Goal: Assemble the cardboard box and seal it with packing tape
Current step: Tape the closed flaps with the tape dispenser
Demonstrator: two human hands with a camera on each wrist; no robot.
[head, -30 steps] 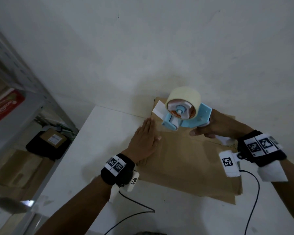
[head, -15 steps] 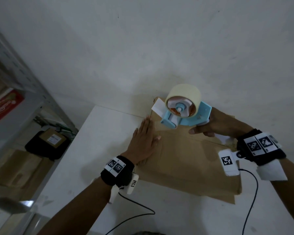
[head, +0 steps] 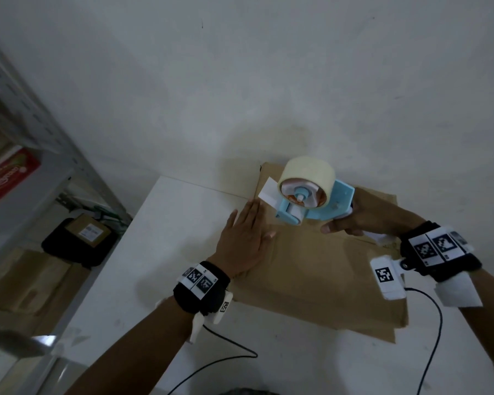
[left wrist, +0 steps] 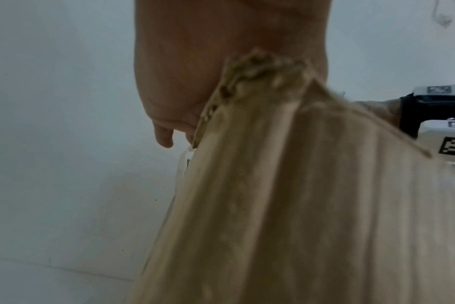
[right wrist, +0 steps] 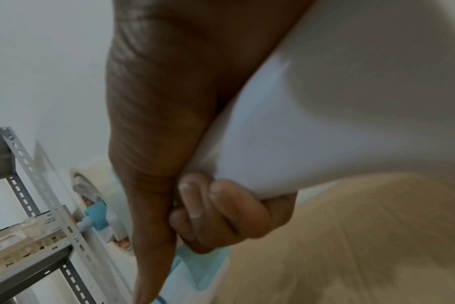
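Observation:
A brown cardboard box [head: 320,269] stands on the white table [head: 166,240], its top flaps folded down. My left hand [head: 246,238] lies flat with straight fingers on the box's left side; the left wrist view shows the palm [left wrist: 195,61] against the cardboard edge [left wrist: 273,185]. My right hand [head: 360,220] grips the white handle of a light-blue tape dispenser [head: 311,201], which carries a roll of pale tape [head: 307,172]. The dispenser's front end is at the box's far left edge, with a white flap sticking out. In the right wrist view my fingers [right wrist: 221,216] curl round the handle [right wrist: 325,123].
A white wall rises right behind the table. A grey metal shelf rack [head: 49,155] stands to the left, with a red package [head: 6,178] on it. On the floor lie a black bag with a small carton [head: 86,232] and flat cardboard [head: 20,280]. Black cables [head: 226,360] trail from my wrists.
The dispenser has shifted slightly up and toward the box's far left edge. My left hand stays flat on the box.

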